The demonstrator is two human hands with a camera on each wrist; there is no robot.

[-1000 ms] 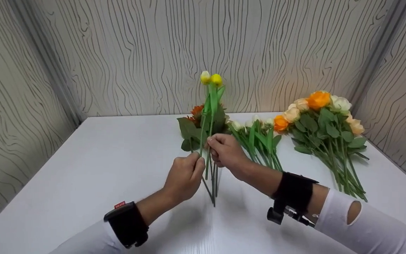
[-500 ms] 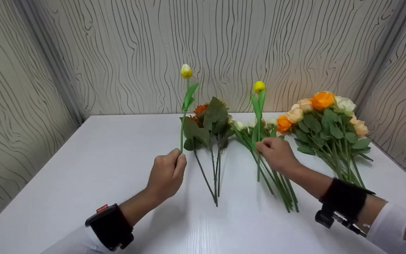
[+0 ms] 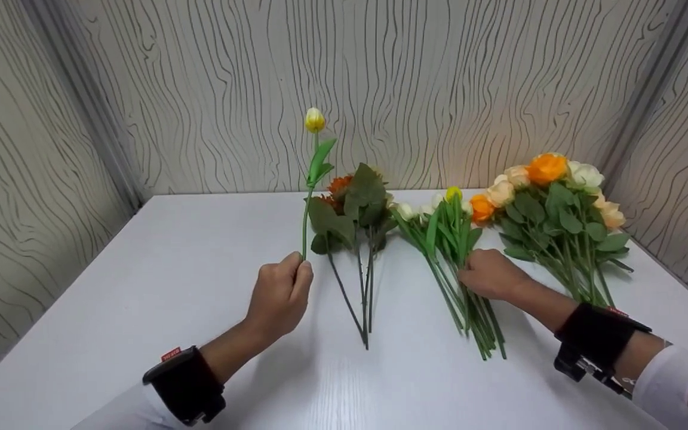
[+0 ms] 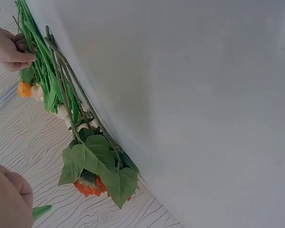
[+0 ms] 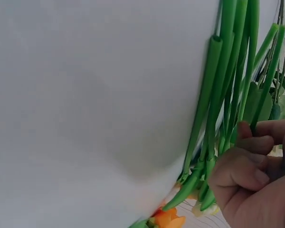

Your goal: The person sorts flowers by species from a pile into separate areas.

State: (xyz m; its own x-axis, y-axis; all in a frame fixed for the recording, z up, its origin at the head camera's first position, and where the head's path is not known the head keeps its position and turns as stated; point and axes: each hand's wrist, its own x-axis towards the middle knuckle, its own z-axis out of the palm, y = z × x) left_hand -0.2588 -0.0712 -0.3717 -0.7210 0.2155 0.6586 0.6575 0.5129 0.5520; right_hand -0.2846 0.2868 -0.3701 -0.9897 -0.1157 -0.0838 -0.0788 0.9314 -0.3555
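My left hand grips the stem of a white-and-yellow tulip, which stands upright above the table with a green leaf on its stem. In the left wrist view this hand is at the lower left, and only a leaf tip of the tulip shows. My right hand pinches the stem of a yellow tulip, lying over a bunch of white tulips. The right wrist view has the thumb and fingers curled at a green stem, beside the bunch's other stems.
Left of the tulip bunch lie orange-red flowers with broad dark leaves and long stems. At the right is a large bunch of orange, peach and white roses. Wood-patterned panels enclose the back and sides of the white table.
The two tulips, side by side at first, are now apart. My right hand has carried the yellow one right and down onto the white tulips. My left hand has moved slightly left.
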